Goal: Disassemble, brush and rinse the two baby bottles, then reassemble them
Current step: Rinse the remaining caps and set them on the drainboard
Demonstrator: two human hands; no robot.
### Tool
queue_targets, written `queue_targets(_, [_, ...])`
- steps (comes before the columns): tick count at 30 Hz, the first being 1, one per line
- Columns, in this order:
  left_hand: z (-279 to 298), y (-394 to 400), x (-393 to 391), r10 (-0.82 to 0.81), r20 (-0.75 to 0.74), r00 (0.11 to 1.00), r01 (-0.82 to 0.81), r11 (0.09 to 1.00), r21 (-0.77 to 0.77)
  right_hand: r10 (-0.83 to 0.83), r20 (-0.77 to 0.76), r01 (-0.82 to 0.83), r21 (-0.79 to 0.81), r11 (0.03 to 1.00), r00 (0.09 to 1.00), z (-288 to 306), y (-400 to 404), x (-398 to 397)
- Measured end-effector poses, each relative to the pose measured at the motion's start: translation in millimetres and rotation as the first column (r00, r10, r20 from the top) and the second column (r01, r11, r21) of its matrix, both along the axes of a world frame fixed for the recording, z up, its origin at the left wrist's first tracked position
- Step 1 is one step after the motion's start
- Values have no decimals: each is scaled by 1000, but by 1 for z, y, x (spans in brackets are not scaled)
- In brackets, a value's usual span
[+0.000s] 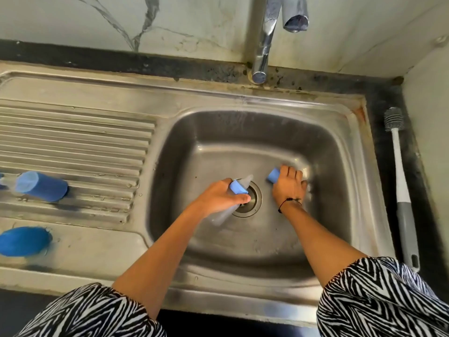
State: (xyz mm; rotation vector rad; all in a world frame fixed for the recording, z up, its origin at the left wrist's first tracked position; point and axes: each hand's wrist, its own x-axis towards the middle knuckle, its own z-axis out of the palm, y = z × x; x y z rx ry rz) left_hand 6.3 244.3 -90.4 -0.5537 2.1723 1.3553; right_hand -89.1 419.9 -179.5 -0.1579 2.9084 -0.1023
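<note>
My left hand (pixel 220 195) grips a clear baby bottle (pixel 224 214) by its light blue collar (pixel 237 187), with the teat pointing away over the drain. The bottle lies tilted, low in the steel sink (pixel 340 166). My right hand (pixel 289 184) reaches down to the sink floor and curls round a second bottle by its light blue collar (pixel 273 176); most of that bottle is hidden under the hand. A blue cap (pixel 41 186) lies on its side on the ribbed drainboard. A second blue cap (pixel 24 240) sits nearer the front edge.
A white and grey bottle brush (pixel 401 181) lies on the dark counter right of the sink. The chrome tap (pixel 263 45) stands behind the basin, with no water running. The drain (pixel 252 203) sits in the middle of the basin. A marble wall lies behind.
</note>
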Motion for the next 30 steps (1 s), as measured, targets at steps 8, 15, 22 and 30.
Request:
queue_targets(8, [-1,7,1,-23,-3,1000,24,999,32,20,50,-21,17,1000,999,3,-4,0])
queue_targets(15, [-2,6,-1,-44,-19,999,45,999,24,-3,69,5,-30,1000,998,16,-12,5])
queue_targets(22, [-3,7,-6,-82,-18,996,80,992,-98,14,-64,-35,-328,944,998,65,-35,22])
queue_targets(30, [0,13,2,-294,-73,953,260,916,-306,110,676,380,-533,756,728,110,-35,36])
